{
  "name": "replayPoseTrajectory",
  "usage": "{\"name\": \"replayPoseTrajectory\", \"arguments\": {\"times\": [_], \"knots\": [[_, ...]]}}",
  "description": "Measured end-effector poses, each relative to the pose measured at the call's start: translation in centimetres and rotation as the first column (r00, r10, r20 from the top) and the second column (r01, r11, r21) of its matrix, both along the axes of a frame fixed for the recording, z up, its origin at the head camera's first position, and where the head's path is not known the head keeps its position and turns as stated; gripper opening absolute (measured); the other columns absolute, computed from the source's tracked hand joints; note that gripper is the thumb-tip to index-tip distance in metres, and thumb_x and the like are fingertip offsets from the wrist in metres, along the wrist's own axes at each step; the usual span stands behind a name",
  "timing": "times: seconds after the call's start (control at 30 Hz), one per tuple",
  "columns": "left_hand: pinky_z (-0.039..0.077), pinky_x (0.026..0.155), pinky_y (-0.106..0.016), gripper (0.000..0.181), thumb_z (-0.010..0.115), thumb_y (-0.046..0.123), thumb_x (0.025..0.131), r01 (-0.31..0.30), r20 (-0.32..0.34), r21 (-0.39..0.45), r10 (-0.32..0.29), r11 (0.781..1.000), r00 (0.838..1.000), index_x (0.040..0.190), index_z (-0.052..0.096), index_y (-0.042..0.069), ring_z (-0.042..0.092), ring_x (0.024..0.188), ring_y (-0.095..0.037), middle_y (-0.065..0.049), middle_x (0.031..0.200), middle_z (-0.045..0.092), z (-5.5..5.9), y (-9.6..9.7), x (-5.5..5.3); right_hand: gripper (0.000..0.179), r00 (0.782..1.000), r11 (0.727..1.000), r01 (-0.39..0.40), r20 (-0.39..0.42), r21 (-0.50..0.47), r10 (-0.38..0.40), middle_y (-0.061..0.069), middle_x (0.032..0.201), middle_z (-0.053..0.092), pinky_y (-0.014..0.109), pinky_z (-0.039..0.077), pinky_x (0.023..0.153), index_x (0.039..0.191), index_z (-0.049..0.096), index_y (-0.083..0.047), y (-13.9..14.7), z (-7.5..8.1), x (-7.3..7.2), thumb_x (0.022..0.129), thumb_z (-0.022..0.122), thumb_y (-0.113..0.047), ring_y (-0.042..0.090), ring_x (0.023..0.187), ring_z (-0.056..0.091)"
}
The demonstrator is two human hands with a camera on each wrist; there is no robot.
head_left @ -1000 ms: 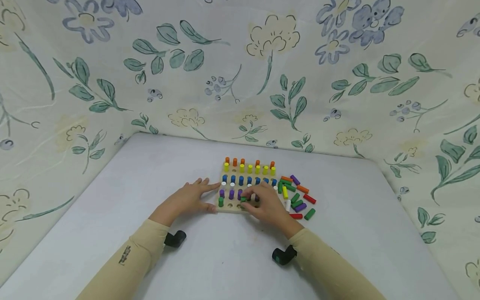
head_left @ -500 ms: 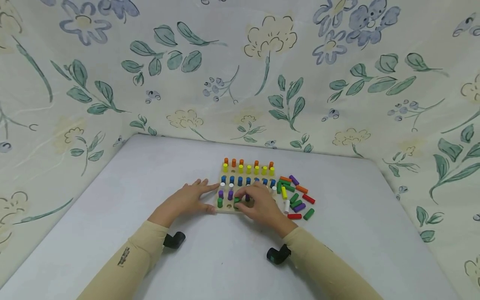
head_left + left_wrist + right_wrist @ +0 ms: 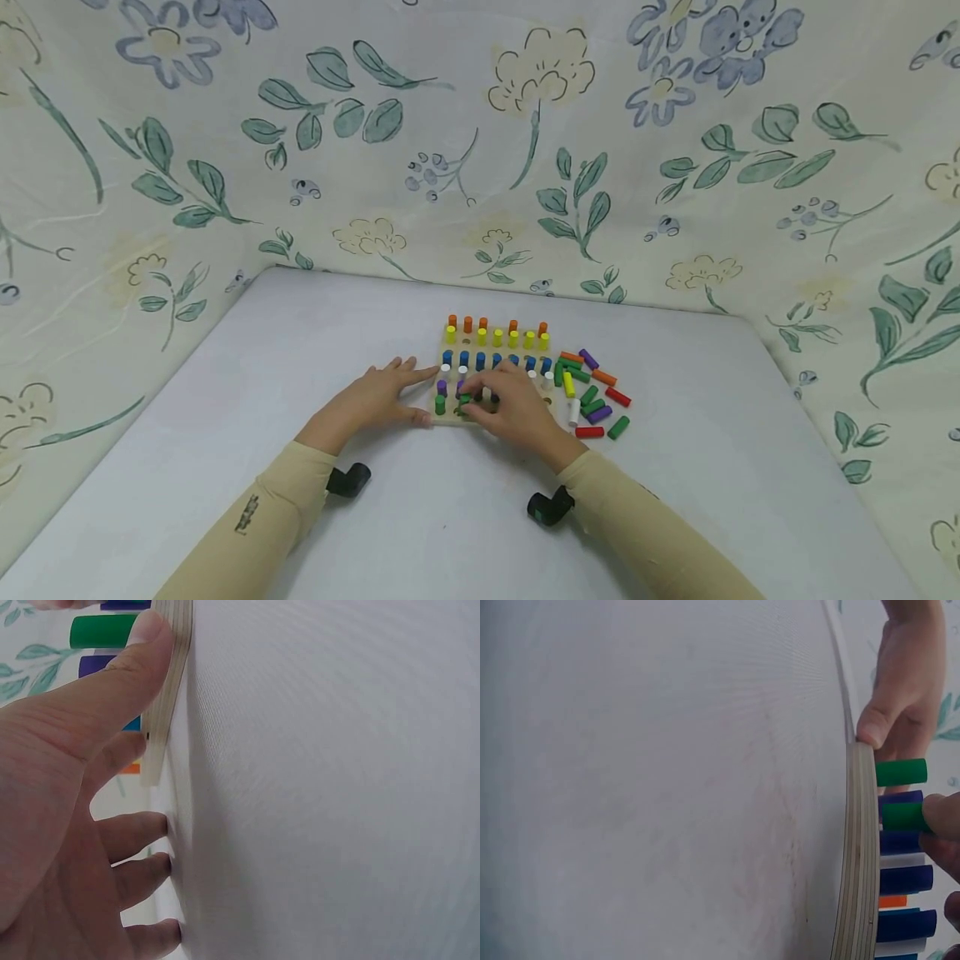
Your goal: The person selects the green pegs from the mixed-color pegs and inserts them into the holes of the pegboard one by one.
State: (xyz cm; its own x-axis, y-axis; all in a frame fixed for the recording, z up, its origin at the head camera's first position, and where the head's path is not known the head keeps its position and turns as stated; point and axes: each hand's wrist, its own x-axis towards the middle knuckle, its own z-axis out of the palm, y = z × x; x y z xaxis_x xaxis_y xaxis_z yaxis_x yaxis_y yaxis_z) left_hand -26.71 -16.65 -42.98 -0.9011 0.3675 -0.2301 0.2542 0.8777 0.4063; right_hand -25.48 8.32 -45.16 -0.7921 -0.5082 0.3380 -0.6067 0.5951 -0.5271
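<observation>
A wooden pegboard (image 3: pixel 450 421) carries upright pegs in rows of orange, yellow, blue, white and purple. At its front left corner stands a green peg (image 3: pixel 440 405). My right hand (image 3: pixel 517 408) pinches a second green peg (image 3: pixel 904 816) between thumb and fingertips, upright over the front row just right of the first one. In the right wrist view its lower end is right at the board's top face. My left hand (image 3: pixel 373 397) rests beside the board with fingers spread, its thumb (image 3: pixel 146 637) and index finger against the left edge. Part of the purple row is hidden behind my right hand.
Loose pegs lie right of the board: a red peg (image 3: pixel 589 432), a white peg (image 3: pixel 574 412), a yellow peg (image 3: pixel 568 384), and several green, purple and orange ones. A patterned floral cloth (image 3: pixel 480 167) rises behind the white tabletop (image 3: pixel 337 308).
My right hand has moved left along the front row with the green peg, toward the standing green one. The left hand has stayed on the board's edge.
</observation>
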Motion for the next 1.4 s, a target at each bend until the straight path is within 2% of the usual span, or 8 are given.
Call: {"name": "replayPoseTrajectory", "arguments": {"times": [0.67,1.1,1.4], "knots": [[0.014,0.118,-0.070,0.086,0.077,0.054,0.084,0.007,-0.004,-0.005,-0.007,1.000,1.000,0.157,0.042,0.024,0.017,0.151,-0.049,-0.025,0.163,0.026,-0.33,-0.14,-0.16,0.021,1.000,0.996,0.000,-0.030,0.092,0.003,-0.013,0.104,0.073,0.031,0.044,0.083,0.114,0.077,-0.023,-0.54,0.02,0.24,0.093,0.077,-0.028,0.009,0.094,0.048],[0.015,0.116,-0.073,0.086,0.077,0.055,0.084,0.008,-0.003,-0.005,-0.008,1.000,1.000,0.157,0.042,0.024,0.017,0.151,-0.049,-0.025,0.163,0.026,-0.35,-0.15,-0.18,0.022,1.000,0.996,0.002,0.004,0.086,-0.002,-0.011,0.106,0.071,0.034,0.046,0.088,0.115,0.074,-0.022,-0.53,0.09,0.26,0.094,0.076,-0.028,0.011,0.097,0.051],[0.017,0.114,-0.075,0.087,0.076,0.056,0.084,-0.002,0.007,-0.010,0.002,1.000,1.000,0.157,0.042,0.025,0.016,0.151,-0.050,-0.024,0.164,0.025,-0.25,-0.06,-0.20,0.021,1.000,0.999,-0.002,0.010,0.047,0.001,-0.012,0.100,0.069,0.030,0.045,0.082,0.114,0.074,-0.023,-0.19,-0.01,0.29,0.093,0.077,-0.026,0.012,0.093,0.049]]}}
